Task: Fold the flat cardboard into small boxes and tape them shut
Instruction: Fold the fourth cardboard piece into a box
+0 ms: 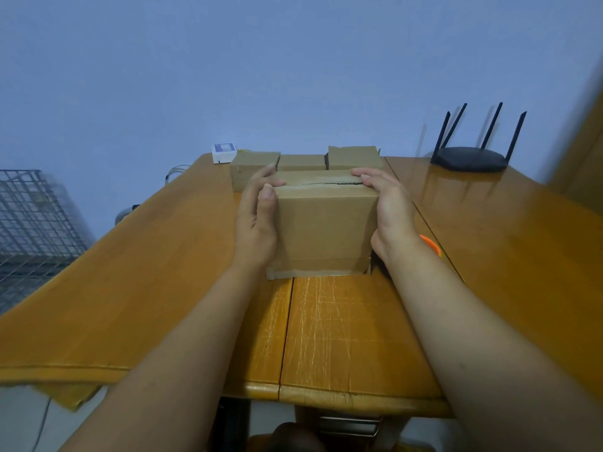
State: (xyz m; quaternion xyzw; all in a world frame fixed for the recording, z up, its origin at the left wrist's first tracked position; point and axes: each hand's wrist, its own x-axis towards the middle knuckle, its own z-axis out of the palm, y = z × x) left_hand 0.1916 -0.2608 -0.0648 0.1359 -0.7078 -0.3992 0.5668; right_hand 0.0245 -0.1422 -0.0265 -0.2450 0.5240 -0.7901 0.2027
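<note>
A folded brown cardboard box (323,226) stands on the wooden table (342,337) in front of me, its two top flaps meeting along a narrow seam. My left hand (257,216) grips its left side, thumb on the front face and fingers over the top edge. My right hand (388,210) grips its right side with fingers curled onto the top flap. Tape runs along the box's bottom edge. Three finished boxes (303,163) stand in a row behind it, near the wall.
An orange tape roll (432,244) peeks out behind my right wrist. A black router (473,158) with four antennas sits at the back right. A small white box (223,152) lies at the back left corner. A wire rack (32,223) stands left of the table.
</note>
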